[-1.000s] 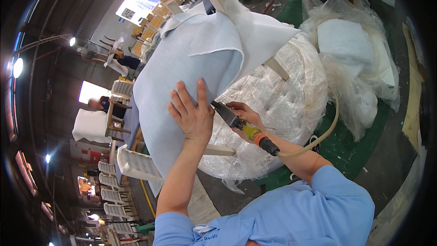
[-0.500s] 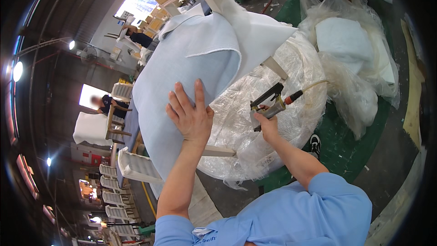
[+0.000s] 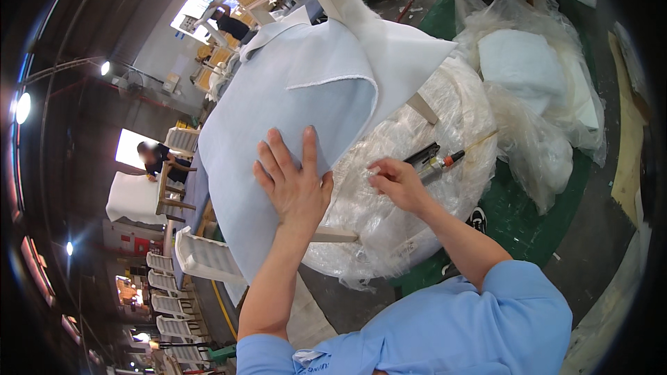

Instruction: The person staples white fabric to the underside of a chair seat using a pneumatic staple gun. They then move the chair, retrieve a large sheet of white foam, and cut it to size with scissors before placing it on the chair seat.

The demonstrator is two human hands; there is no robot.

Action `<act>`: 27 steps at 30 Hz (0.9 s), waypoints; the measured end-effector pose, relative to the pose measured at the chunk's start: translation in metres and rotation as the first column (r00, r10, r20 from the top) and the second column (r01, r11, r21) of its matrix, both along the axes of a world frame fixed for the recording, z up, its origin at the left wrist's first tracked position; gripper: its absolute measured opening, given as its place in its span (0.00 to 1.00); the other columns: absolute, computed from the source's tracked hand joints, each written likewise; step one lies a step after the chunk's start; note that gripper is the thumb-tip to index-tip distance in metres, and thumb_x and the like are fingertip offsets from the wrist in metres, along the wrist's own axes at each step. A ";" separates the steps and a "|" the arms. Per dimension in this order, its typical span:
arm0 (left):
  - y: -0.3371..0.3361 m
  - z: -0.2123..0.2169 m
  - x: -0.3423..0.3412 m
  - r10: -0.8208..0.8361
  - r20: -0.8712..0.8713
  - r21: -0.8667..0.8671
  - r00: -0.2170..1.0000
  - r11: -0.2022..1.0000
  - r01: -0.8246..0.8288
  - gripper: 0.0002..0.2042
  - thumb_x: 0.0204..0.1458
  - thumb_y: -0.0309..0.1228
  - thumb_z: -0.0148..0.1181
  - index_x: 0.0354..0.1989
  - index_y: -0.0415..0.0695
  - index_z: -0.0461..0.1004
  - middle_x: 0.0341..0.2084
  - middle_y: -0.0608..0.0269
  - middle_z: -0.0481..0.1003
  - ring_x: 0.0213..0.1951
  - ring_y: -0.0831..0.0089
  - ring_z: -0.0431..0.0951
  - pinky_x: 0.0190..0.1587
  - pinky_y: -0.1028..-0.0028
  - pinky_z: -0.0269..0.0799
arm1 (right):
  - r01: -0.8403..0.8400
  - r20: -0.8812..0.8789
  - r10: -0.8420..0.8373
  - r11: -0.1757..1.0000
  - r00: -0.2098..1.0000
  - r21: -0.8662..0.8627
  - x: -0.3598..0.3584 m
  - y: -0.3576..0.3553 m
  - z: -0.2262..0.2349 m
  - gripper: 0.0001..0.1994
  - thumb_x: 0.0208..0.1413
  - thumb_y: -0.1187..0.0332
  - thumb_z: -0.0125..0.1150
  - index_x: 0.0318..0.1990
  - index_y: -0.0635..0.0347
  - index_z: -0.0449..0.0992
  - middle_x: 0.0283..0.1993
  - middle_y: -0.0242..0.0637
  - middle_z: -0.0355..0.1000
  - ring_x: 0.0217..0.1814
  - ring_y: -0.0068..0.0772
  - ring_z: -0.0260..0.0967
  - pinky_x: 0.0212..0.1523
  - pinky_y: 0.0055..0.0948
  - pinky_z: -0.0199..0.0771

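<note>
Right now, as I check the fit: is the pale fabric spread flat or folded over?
Folded over. The pale fabric has a hemmed flap turned back across the top, while the left hand presses its lower part flat.

A pale blue-white fabric sheet (image 3: 292, 118) drapes flat over a plastic-wrapped round cushion (image 3: 403, 187), on which a black, orange-tipped tool (image 3: 434, 160) lies
</note>
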State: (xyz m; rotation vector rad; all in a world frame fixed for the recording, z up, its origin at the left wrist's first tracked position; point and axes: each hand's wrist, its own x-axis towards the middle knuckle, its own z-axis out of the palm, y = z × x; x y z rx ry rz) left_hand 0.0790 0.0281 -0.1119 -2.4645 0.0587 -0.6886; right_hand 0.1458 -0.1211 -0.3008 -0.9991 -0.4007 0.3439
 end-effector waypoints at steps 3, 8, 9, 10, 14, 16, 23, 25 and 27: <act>-0.001 0.003 -0.002 -0.005 -0.013 0.004 1.000 1.000 0.005 0.52 0.42 0.47 0.75 0.77 0.55 0.53 0.74 0.31 0.43 0.72 0.31 0.46 0.67 0.35 0.47 | 0.044 -0.029 -0.039 0.980 0.999 0.196 -0.003 0.022 0.049 0.18 0.61 0.75 0.64 0.58 0.60 0.73 0.33 0.29 0.74 0.31 0.17 0.70 0.34 0.20 0.72; 0.001 0.002 -0.001 0.013 -0.020 0.013 1.000 1.000 -0.012 0.52 0.41 0.48 0.76 0.77 0.58 0.53 0.74 0.30 0.42 0.73 0.30 0.45 0.67 0.35 0.47 | 0.026 -0.128 0.010 0.960 0.992 0.279 -0.006 0.041 0.075 0.18 0.60 0.76 0.66 0.57 0.60 0.73 0.34 0.31 0.74 0.29 0.20 0.69 0.31 0.22 0.71; 0.001 0.002 0.000 0.013 -0.025 0.009 1.000 1.000 -0.013 0.52 0.42 0.48 0.76 0.77 0.58 0.53 0.74 0.30 0.42 0.73 0.30 0.45 0.67 0.35 0.47 | 0.027 -0.216 0.026 0.971 0.976 0.237 -0.007 0.045 0.074 0.17 0.60 0.77 0.66 0.56 0.60 0.73 0.34 0.31 0.74 0.29 0.20 0.69 0.31 0.22 0.70; 0.002 0.001 0.000 0.019 -0.023 0.012 1.000 1.000 -0.019 0.52 0.42 0.48 0.76 0.77 0.58 0.53 0.74 0.30 0.42 0.73 0.30 0.45 0.67 0.35 0.47 | 0.061 -0.191 0.002 0.943 0.981 0.327 -0.009 0.049 0.073 0.16 0.60 0.76 0.66 0.54 0.60 0.73 0.34 0.31 0.74 0.29 0.20 0.69 0.30 0.22 0.70; 0.005 -0.002 0.001 0.019 -0.022 0.012 1.000 1.000 -0.019 0.52 0.42 0.48 0.76 0.77 0.59 0.53 0.74 0.30 0.42 0.73 0.30 0.45 0.67 0.35 0.46 | 0.170 -0.261 -0.060 0.890 0.963 0.424 -0.013 0.066 0.068 0.11 0.60 0.75 0.67 0.49 0.61 0.74 0.30 0.31 0.74 0.26 0.19 0.67 0.28 0.22 0.67; 0.006 -0.004 0.002 0.005 -0.004 0.011 1.000 1.000 -0.005 0.53 0.41 0.47 0.76 0.77 0.59 0.52 0.74 0.30 0.42 0.73 0.30 0.45 0.67 0.35 0.46 | 0.147 -0.240 -0.046 0.894 0.970 0.424 -0.013 0.071 0.066 0.08 0.61 0.74 0.67 0.44 0.62 0.75 0.28 0.31 0.74 0.25 0.18 0.66 0.27 0.21 0.65; 0.005 -0.003 0.003 -0.007 0.011 0.011 1.000 1.000 0.007 0.54 0.40 0.46 0.77 0.78 0.60 0.52 0.74 0.30 0.43 0.73 0.30 0.46 0.67 0.35 0.46 | 0.044 -0.243 0.049 0.931 0.969 0.362 -0.012 0.085 0.061 0.09 0.63 0.72 0.65 0.30 0.62 0.74 0.23 0.29 0.71 0.22 0.18 0.64 0.24 0.21 0.62; 0.003 0.000 0.002 0.007 -0.016 0.006 1.000 1.000 -0.007 0.53 0.40 0.46 0.77 0.78 0.59 0.52 0.74 0.30 0.43 0.73 0.30 0.45 0.67 0.35 0.46 | 0.059 -0.268 0.040 0.935 0.963 0.349 -0.010 0.089 0.060 0.10 0.64 0.72 0.64 0.30 0.62 0.74 0.23 0.29 0.70 0.22 0.18 0.63 0.24 0.22 0.62; 0.000 0.004 -0.001 0.040 -0.072 -0.006 0.997 0.999 -0.040 0.52 0.42 0.45 0.75 0.78 0.57 0.53 0.74 0.29 0.43 0.73 0.30 0.45 0.68 0.36 0.45 | 0.076 -0.317 0.031 0.945 0.948 0.318 -0.008 0.094 0.060 0.09 0.64 0.72 0.63 0.30 0.63 0.75 0.22 0.29 0.70 0.21 0.18 0.63 0.23 0.22 0.62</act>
